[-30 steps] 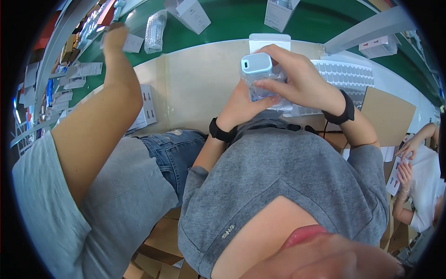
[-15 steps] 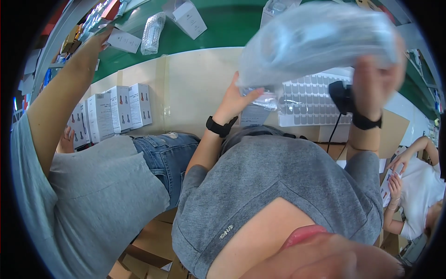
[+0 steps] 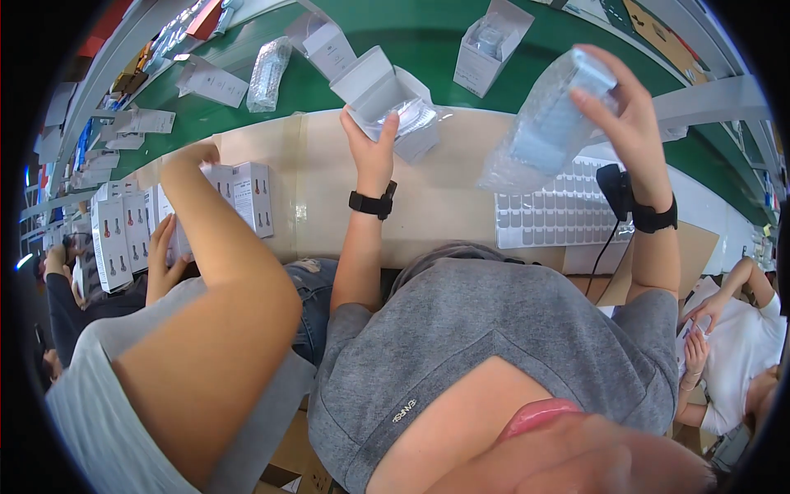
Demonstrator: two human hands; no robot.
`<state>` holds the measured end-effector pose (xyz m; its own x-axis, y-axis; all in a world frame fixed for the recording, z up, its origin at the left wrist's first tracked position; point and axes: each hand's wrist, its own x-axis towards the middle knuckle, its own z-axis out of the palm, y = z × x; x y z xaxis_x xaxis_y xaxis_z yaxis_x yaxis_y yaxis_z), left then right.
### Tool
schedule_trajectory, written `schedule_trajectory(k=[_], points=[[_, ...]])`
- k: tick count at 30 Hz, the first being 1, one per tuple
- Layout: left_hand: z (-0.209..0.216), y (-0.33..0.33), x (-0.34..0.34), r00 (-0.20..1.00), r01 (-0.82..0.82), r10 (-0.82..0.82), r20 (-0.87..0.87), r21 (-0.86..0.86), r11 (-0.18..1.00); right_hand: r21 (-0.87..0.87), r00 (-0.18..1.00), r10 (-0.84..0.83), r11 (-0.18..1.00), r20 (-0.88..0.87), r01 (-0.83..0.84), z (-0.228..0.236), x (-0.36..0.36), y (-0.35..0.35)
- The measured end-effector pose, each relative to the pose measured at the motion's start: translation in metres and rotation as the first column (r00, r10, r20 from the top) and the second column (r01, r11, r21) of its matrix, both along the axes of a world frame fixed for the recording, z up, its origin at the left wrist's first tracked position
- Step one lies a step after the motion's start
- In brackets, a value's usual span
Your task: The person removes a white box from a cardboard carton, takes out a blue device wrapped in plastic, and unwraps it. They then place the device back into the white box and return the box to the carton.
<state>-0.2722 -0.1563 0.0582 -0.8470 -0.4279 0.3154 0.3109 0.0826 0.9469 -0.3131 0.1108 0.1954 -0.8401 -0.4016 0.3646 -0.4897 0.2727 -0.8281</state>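
My left hand (image 3: 370,156) grips an open white carton (image 3: 358,78) by its near side, above the beige tabletop. Clear plastic wrap (image 3: 415,113) covers something in or at the carton's mouth; what lies under it I cannot make out. Off to the right, my right hand (image 3: 632,123) is closed round the top of a pale blue item in bubble wrap (image 3: 539,140), tilted, its lower end over a sheet of grey labels (image 3: 547,216). The wrapped item and the carton are apart.
On the green surface behind stand an open carton with a wrapped item (image 3: 485,58), another white carton (image 3: 325,49) and a bubble-wrapped piece (image 3: 268,74). Left, a co-worker's arm (image 3: 230,239) reaches over a row of printed boxes (image 3: 123,235). A metal rail (image 3: 708,103) crosses at right.
My left hand has moved up and left with the carton. The bubble-wrapped item in my right hand has swung down and away from it. The co-worker's arm came back from the green surface to the boxes.
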Motion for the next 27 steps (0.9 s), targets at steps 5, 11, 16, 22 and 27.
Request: schedule_trajectory(k=[5,11,16,22,27], points=[[0.004,-0.006,-0.017,0.996,-0.069,0.067,-0.061,-0.027,0.997,0.341,0.968,0.142,0.938,-0.208,-0.064,0.007,0.01,-0.005],[-0.008,-0.019,-0.021,0.997,-0.076,0.072,-0.026,-0.273,0.959,0.501,0.948,0.206,0.864,-0.243,-0.06,0.002,0.014,-0.008],[-0.016,-0.029,-0.013,0.99,-0.129,0.142,0.012,-0.36,0.924,0.492,0.903,0.184,0.87,-0.388,0.034,-0.044,0.01,-0.013],[-0.012,-0.04,-0.006,0.98,-0.177,0.19,0.062,-0.171,0.969,0.596,0.916,0.316,0.795,-0.246,-0.114,-0.085,0.011,-0.024],[-0.017,-0.037,-0.002,0.926,-0.243,0.293,0.236,-0.22,0.945,0.66,0.879,0.446,0.714,-0.17,-0.235,-0.112,0.022,-0.028]])
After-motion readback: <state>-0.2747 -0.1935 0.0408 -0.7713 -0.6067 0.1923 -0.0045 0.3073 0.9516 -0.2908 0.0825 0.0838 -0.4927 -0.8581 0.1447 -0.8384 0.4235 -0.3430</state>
